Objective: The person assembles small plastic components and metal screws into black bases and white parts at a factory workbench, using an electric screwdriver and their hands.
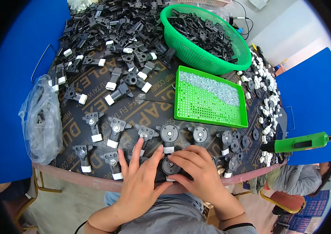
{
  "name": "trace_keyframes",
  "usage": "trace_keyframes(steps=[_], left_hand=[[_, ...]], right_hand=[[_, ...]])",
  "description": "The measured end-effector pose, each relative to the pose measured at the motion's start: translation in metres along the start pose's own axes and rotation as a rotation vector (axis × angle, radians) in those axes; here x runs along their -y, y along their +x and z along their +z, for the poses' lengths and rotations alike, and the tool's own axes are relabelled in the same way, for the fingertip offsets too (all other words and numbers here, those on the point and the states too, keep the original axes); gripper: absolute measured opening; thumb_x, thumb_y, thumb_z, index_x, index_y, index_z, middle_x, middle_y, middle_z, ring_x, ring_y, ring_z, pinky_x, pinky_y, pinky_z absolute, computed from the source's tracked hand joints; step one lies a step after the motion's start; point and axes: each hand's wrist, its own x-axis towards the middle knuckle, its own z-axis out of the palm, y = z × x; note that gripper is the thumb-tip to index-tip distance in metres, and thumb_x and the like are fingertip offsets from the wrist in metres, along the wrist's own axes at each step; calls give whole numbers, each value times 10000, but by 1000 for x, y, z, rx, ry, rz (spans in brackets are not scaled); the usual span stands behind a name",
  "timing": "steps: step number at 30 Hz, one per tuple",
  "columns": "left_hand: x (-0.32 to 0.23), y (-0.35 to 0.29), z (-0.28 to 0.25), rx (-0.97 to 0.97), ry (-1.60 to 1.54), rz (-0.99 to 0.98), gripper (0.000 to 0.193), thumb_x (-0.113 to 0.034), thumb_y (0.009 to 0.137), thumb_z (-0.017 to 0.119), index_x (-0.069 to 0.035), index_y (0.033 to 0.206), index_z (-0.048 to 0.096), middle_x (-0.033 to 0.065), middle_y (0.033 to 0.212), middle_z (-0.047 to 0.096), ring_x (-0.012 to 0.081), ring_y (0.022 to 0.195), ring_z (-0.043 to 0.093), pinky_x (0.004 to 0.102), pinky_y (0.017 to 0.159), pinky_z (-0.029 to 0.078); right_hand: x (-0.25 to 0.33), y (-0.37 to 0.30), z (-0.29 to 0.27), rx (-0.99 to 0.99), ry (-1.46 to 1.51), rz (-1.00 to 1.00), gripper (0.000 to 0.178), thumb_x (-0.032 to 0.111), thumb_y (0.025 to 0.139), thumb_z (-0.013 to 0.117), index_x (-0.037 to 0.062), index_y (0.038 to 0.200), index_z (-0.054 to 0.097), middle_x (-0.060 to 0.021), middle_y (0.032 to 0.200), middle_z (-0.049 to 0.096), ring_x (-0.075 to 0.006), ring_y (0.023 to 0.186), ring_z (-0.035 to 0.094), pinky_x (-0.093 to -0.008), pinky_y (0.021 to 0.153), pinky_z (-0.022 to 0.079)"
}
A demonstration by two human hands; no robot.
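Observation:
Two rows of black plastic brackets with white end caps lie along the table's near edge. My right hand (196, 167) is closed around the rim of a black disc (169, 167) that sits on a near-row bracket. My left hand (144, 177) has its fingers spread flat; one fingertip touches a far-row bracket (146, 133), and its thumb is beside the gripped disc. Farther off, a bracket with a black disc on top (169, 134) stands beside another such bracket (200, 134). Left of my hands, brackets (113, 164) show a bare metal centre. My fingers partly hide the near row.
A green tray of small screws (211, 111) lies mid-table, with a green basket of black parts (208, 64) behind. Black parts (115, 23) heap at far left. A clear plastic bag (42, 121) hangs at left. A green electric screwdriver (298, 143) juts in at right, near scattered discs and white caps.

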Motion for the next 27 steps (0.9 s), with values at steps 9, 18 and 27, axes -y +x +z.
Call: trace_keyframes(steps=[9, 18, 27], left_hand=[[0, 0, 2, -3, 6, -15, 946, -222, 689, 863, -22, 1459, 352, 66, 1226, 665, 396, 1457, 247, 694, 1130, 7], [0, 1, 3, -4, -24, 7, 934, -176, 713, 835, -32, 1487, 332, 92, 1265, 636, 415, 1448, 273, 701, 1120, 36], [-7, 5, 5, 26, 18, 5, 924, -198, 719, 837, -31, 1480, 341, 81, 1281, 636, 400, 1458, 261, 681, 1133, 28]], right_hand=[[-2, 4, -4, 57, 39, 22, 489, 146, 648, 835, 72, 1112, 701, -56, 1136, 683, -309, 1068, 588, -398, 904, 509], [-6, -5, -2, 24, 121, 113, 505, 134, 656, 838, 83, 1140, 704, -60, 1115, 699, -297, 1071, 603, -387, 909, 508], [-4, -14, -3, -18, 8, 62, 517, 154, 679, 825, 74, 1170, 685, -59, 1170, 680, -323, 1143, 580, -414, 964, 482]])
